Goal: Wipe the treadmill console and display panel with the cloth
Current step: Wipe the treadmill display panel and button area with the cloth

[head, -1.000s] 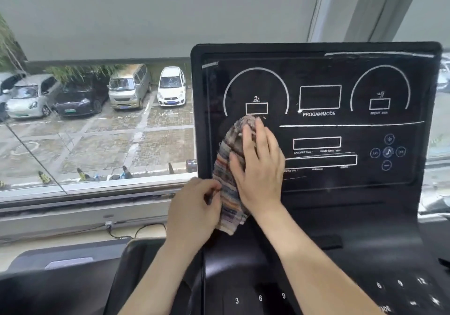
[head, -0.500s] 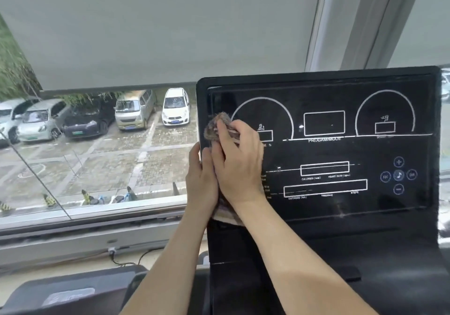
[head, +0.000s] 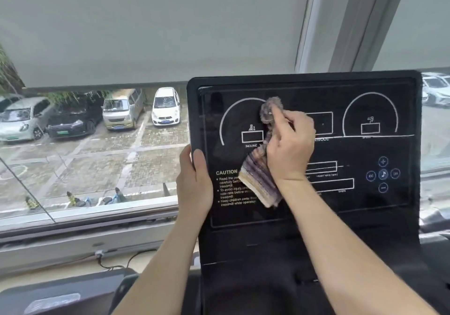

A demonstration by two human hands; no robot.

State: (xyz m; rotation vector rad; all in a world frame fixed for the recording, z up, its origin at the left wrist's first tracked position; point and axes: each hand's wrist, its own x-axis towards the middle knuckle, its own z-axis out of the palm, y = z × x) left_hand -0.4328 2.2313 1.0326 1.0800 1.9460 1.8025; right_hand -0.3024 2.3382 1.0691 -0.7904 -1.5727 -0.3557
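Striped cloth sits bunched in the right hand, whose curled fingers press it onto the display panel beside the incline arc. The left hand grips the panel's left edge. Wiping looks midway; the right side and lower console likely remain.

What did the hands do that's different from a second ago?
The left hand let go of the cloth and now grips the left edge of the console. The right hand carried the cloth up and to the right across the console, and one finger now presses it near the top. The right hand still holds the cloth against the console.
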